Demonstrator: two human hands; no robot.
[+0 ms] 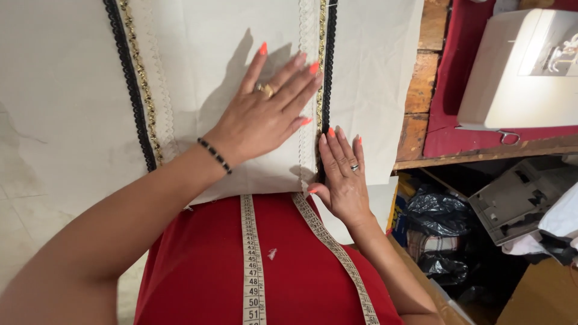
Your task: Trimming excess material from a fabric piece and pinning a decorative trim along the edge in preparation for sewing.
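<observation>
A cream fabric panel [211, 66] lies flat in front of me, edged on both sides with black lace and gold trim: the left trim [137, 90], the right trim [325, 72]. My left hand [265, 111] lies flat on the panel, fingers spread, fingertips by the right trim. Palm down, my right hand [343, 174] presses the lower end of the right trim with fingers together. Neither hand grips anything. A measuring tape [253, 259] hangs around my neck over my red top.
A white sewing machine [524, 66] stands on a red cloth [448, 135] at the right, on a wooden table [418, 84]. Below the table are a black plastic bag [439, 210], a grey box-shaped device [518, 198] and white cloth [563, 219].
</observation>
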